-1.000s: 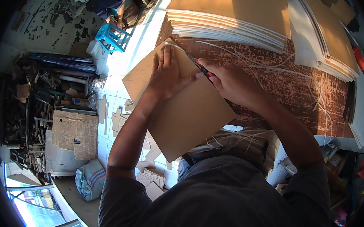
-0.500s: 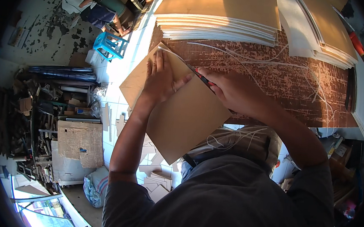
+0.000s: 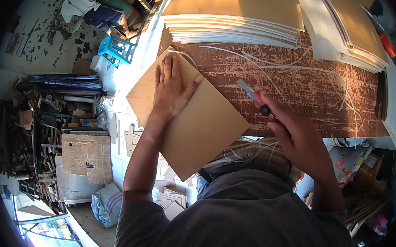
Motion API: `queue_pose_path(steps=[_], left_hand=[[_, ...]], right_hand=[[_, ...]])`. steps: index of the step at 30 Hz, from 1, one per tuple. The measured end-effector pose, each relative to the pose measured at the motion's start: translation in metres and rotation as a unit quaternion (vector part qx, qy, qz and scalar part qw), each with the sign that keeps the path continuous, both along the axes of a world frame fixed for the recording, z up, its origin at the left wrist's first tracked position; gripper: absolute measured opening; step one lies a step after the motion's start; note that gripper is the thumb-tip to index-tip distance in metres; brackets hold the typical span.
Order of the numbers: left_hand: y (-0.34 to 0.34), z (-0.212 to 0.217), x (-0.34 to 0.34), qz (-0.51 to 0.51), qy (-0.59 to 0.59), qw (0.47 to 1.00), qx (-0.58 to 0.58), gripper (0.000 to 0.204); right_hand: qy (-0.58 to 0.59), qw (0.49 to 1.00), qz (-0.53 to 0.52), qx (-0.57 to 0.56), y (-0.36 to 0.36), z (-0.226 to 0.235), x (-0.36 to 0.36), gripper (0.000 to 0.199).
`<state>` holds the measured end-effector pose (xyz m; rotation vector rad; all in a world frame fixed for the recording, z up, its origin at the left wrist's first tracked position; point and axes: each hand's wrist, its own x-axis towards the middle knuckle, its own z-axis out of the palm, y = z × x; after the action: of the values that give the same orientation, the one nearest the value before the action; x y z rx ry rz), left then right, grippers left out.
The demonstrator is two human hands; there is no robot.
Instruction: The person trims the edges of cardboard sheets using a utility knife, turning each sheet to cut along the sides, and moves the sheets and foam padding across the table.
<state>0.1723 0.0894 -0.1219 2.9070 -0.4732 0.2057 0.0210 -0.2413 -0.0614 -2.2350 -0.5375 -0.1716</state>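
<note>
My left hand (image 3: 170, 91) lies flat, fingers spread, on a brown cardboard sheet (image 3: 202, 128) that hangs over the near-left edge of the brown worktable (image 3: 301, 89). My right hand (image 3: 298, 135) is lifted to the right of the sheet and grips a red utility knife (image 3: 255, 97), whose blade end points up and left, clear of the sheet. Thin white offcut strips (image 3: 275, 67) trail across the tabletop beyond the sheet.
Stacks of cardboard sheets (image 3: 235, 16) fill the table's far side, with more stacks (image 3: 356, 33) at the right. A blue stool (image 3: 116, 50) and a seated person (image 3: 84, 7) are on the floor at upper left. Scrap piles (image 3: 51, 127) and cut board pieces lie below left.
My right hand has pulled the knife off the sheet and moved right. The left hand has gone from bent over the sheet to lying flat on it.
</note>
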Motion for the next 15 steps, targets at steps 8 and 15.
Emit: queue_pose_path(steps=[8, 15], left_hand=[[-0.005, 0.007, -0.002, -0.012, -0.057, 0.984, -0.167, 0.075], [0.009, 0.005, 0.0, 0.032, -0.054, 0.945, -0.32, 0.037]], right_hand=[[0.201, 0.962, -0.103, 0.155, -0.007, -0.011, -0.027, 0.057], [0.231, 0.958, -0.099, 0.139, -0.007, -0.001, -0.028, 0.057]])
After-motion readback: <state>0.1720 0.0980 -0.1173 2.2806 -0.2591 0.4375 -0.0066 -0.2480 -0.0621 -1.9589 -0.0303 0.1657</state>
